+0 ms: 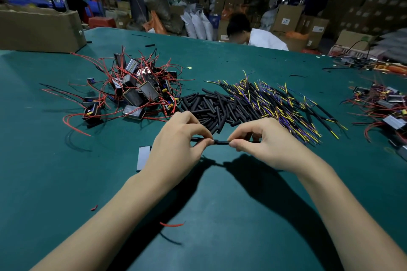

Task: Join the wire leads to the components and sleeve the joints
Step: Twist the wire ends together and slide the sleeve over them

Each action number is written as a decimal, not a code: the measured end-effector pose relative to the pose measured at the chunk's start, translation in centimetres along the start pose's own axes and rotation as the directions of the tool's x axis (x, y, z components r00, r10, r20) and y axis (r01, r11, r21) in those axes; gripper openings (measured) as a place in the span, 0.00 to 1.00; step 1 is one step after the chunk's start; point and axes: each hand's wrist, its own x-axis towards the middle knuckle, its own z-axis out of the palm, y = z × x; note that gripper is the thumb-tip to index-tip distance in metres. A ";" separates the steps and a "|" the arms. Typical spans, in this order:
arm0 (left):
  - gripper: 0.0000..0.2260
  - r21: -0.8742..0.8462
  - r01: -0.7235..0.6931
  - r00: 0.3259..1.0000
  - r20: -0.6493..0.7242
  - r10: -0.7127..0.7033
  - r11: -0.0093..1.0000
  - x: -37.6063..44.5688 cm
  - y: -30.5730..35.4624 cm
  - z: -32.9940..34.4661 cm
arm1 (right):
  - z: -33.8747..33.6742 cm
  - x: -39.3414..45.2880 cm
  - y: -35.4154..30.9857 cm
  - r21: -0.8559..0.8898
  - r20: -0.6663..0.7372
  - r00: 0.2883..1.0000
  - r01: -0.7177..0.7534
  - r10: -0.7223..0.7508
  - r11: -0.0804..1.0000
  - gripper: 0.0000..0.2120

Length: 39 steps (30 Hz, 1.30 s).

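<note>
My left hand (179, 138) and my right hand (262, 138) meet above the green table (220, 215), both pinching one thin black sleeve (221, 142) that runs level between their fingertips. Whatever wire lies inside it is hidden. A grey box-shaped component (142, 158) lies flat just left of my left wrist. Behind my hands sits a heap of loose black sleeves (211, 108). Left of that heap is a pile of components with red and black leads (136, 90). To the right spreads a bundle of yellow and purple wire leads (284, 105).
More components with red leads (385, 105) lie at the right edge. A cardboard box (39, 28) stands at the far left corner. A person in white (253, 33) bends over beyond the far edge. Red wire scraps (171, 224) lie near my left forearm.
</note>
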 end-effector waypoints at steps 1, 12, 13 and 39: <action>0.03 -0.001 0.017 0.999 0.038 -0.017 1.000 0.2 0.0 -0.1 | 0.2 0.1 0.0 -0.006 -0.001 1.000 -0.013 0.013 1.000 0.03; 0.48 0.273 0.453 0.734 0.427 -0.529 0.849 -1.2 -3.3 -6.8 | 0.8 0.5 0.0 -0.102 -0.174 0.984 -0.050 0.031 0.994 0.02; 0.45 0.267 0.446 0.739 0.428 -0.519 0.855 -1.7 -3.3 -6.3 | 0.9 0.5 -0.1 -0.128 -0.205 0.979 -0.033 0.006 0.991 0.02; 0.24 0.695 0.177 0.754 0.359 -0.549 0.697 -9.8 -13.1 -20.2 | 14.9 18.6 -20.3 -0.569 0.313 0.675 0.697 -0.668 0.437 0.11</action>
